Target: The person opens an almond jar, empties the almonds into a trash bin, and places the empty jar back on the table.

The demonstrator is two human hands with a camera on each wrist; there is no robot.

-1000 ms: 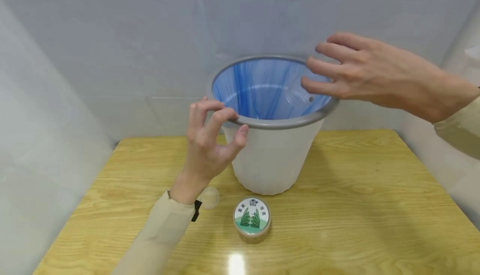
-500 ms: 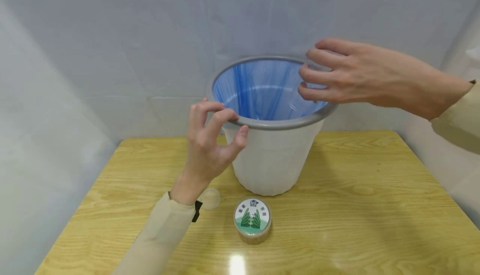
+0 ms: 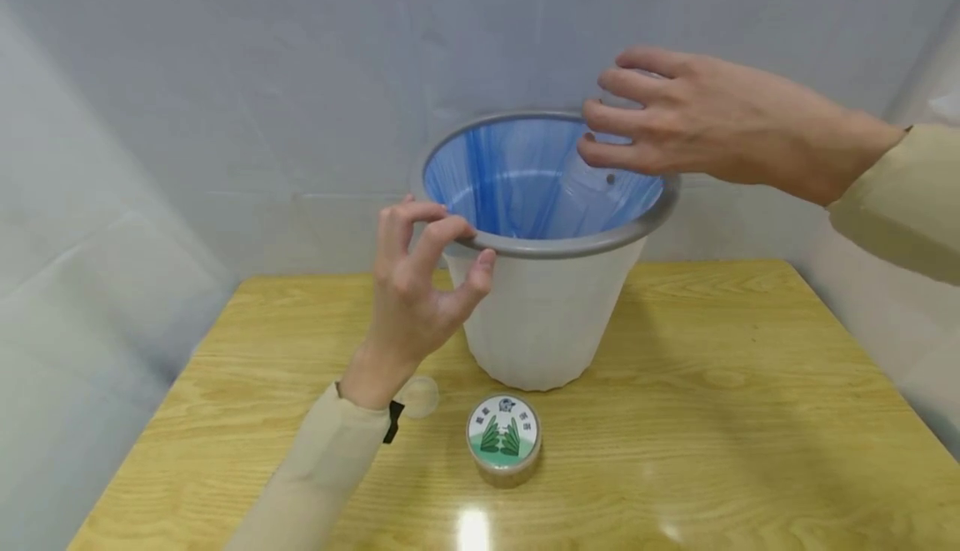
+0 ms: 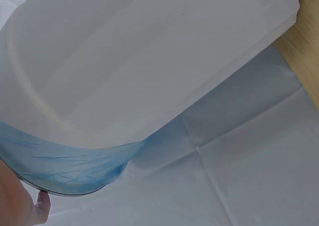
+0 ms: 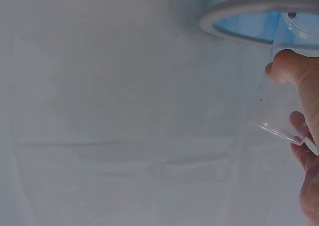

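Observation:
A white bin (image 3: pixel 543 318) with a grey rim (image 3: pixel 558 244) and a blue liner (image 3: pixel 510 176) stands at the back of a wooden table (image 3: pixel 712 418). My left hand (image 3: pixel 471 242) pinches the rim's near left edge between thumb and fingers. My right hand (image 3: pixel 600 130) hovers over the bin's right side and grips a clear plastic container (image 3: pixel 588 188), whose mouth points down into the liner. In the right wrist view the thumb (image 5: pixel 291 69) and fingers wrap that clear container (image 5: pixel 276 104) beside the rim (image 5: pixel 249 9). The left wrist view shows the bin wall (image 4: pixel 149 61) and the liner edge (image 4: pixel 65 166).
A round tin with a green and white label (image 3: pixel 504 438) sits on the table in front of the bin. A small clear cap (image 3: pixel 420 395) lies beside my left wrist. White sheeting covers the walls on every side.
My right hand has lifted and shifted left over the bin with the clear container. The left hand has kept its pinch on the rim.

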